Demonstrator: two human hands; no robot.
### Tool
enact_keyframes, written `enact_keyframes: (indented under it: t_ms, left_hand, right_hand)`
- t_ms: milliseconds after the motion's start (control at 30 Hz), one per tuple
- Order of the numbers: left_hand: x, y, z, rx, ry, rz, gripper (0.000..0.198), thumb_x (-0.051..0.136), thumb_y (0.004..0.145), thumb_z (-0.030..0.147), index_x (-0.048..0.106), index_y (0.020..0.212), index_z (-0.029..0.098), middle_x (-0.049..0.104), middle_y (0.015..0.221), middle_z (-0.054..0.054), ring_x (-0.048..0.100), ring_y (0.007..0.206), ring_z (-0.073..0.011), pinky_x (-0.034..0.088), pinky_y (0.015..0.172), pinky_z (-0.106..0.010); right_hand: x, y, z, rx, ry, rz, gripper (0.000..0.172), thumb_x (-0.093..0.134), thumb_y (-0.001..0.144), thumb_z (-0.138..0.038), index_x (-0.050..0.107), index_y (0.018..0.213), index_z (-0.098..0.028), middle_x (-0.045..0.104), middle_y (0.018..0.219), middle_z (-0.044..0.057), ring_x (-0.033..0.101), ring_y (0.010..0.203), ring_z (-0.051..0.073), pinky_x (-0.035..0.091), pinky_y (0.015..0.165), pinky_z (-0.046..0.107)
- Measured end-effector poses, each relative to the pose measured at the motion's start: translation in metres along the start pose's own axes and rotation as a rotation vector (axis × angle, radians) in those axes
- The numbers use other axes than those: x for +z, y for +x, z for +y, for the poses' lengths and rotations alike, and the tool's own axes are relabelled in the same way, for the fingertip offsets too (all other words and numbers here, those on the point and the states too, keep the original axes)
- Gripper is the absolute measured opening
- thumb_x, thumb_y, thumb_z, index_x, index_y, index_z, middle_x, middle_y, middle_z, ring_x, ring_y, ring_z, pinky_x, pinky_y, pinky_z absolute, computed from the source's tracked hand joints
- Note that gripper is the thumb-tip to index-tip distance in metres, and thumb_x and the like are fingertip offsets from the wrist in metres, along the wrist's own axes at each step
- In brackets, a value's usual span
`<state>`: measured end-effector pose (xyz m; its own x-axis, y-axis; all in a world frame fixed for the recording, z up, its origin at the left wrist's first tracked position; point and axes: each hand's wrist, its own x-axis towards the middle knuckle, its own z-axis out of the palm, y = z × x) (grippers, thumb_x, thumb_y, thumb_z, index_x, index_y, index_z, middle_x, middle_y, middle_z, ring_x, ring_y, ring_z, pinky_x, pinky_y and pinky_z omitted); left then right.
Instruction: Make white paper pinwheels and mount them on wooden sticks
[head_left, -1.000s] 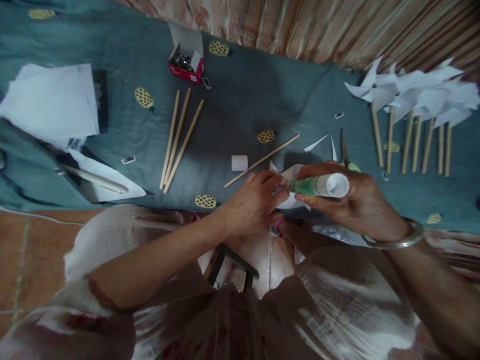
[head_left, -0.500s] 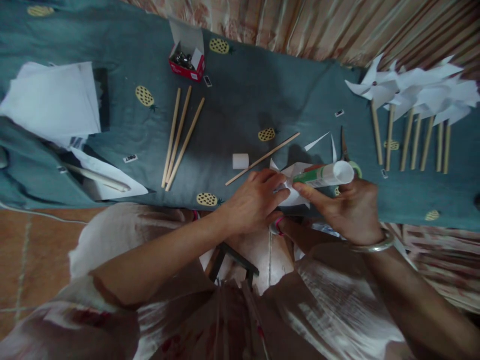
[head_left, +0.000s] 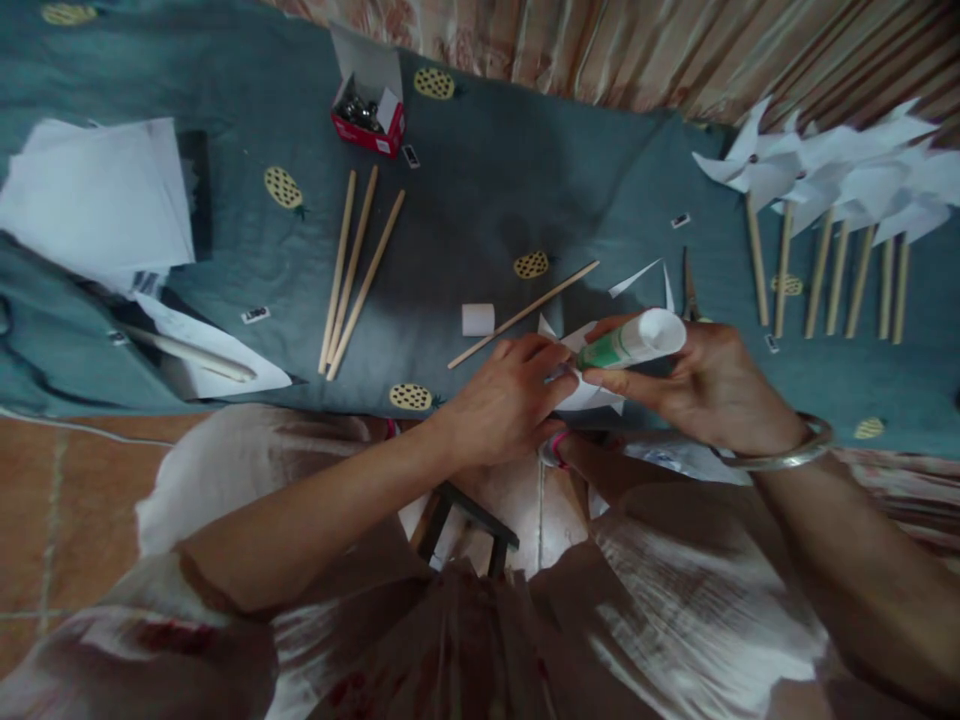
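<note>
My right hand (head_left: 697, 390) is closed around a green and white glue stick (head_left: 634, 341), tilted with its lower end against a cut white paper (head_left: 592, 394). Pressed on the left part of that paper, my left hand (head_left: 517, 395) has its fingers bent together, holding the paper's folded points. The fingers hide much of the paper and the tip of the glue stick. A white cap (head_left: 478, 320) lies on the cloth just beyond my left hand, beside a thin wooden stick (head_left: 525, 314).
Three wooden sticks (head_left: 361, 275) lie left of centre, below a red box of metal pieces (head_left: 367, 125). Paper sheets (head_left: 105, 200) are stacked at far left. Scissors (head_left: 688, 285) and paper scraps (head_left: 636, 278) lie beyond my right hand; several paper pinwheels (head_left: 825, 180) rest at right.
My right hand has turned and shifted slightly, bringing the glue stick a little left and toward the paper's middle. My left hand stays on the paper.
</note>
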<state>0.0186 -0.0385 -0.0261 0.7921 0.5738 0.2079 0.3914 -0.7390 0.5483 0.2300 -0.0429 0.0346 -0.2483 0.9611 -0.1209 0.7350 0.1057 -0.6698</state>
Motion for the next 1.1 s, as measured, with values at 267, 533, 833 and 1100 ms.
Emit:
enact_keyframes:
  t_ms: [267,533,833,1100]
  left_hand:
    - [-0.004,0.002,0.005,-0.043,0.017,-0.060,0.032,0.063,0.088,0.032,0.063,0.114,0.012,0.059,0.126,-0.018,0.049,0.119,-0.0348,0.045,0.095,-0.050]
    - [-0.002,0.001,0.005,-0.054,0.019,-0.064,0.037,0.064,0.087,0.035,0.063,0.116,0.013,0.057,0.131,-0.019,0.049,0.121,-0.0349,0.044,0.097,-0.052]
    - [-0.001,-0.001,0.004,-0.049,-0.002,-0.042,0.038,0.063,0.087,0.036,0.062,0.118,0.014,0.056,0.133,-0.018,0.049,0.123,-0.0342,0.044,0.100,-0.052]
    - [-0.005,-0.002,0.005,-0.042,0.011,-0.059,0.037,0.062,0.088,0.035,0.061,0.117,0.012,0.056,0.133,-0.018,0.048,0.123,-0.0344,0.044,0.100,-0.052]
  right_hand:
    - [0.016,-0.008,-0.005,0.106,-0.300,0.248,0.027,0.070,0.082,-0.054,0.069,0.080,-0.027,0.073,0.075,0.008,0.067,0.068,0.027,0.050,0.062,0.039]
    - [0.022,-0.012,-0.007,0.140,-0.308,0.341,0.034,0.071,0.080,-0.054,0.068,0.077,-0.020,0.073,0.074,0.011,0.065,0.063,0.026,0.044,0.058,0.037]
    - [0.021,-0.013,-0.004,0.100,-0.192,0.288,0.025,0.076,0.078,-0.045,0.071,0.079,-0.020,0.073,0.073,0.007,0.066,0.062,0.023,0.047,0.058,0.034]
    - [0.017,-0.016,0.018,0.277,0.627,0.480,0.014,0.085,0.070,-0.033,0.077,0.079,-0.026,0.075,0.076,-0.002,0.067,0.069,0.016,0.055,0.065,0.030]
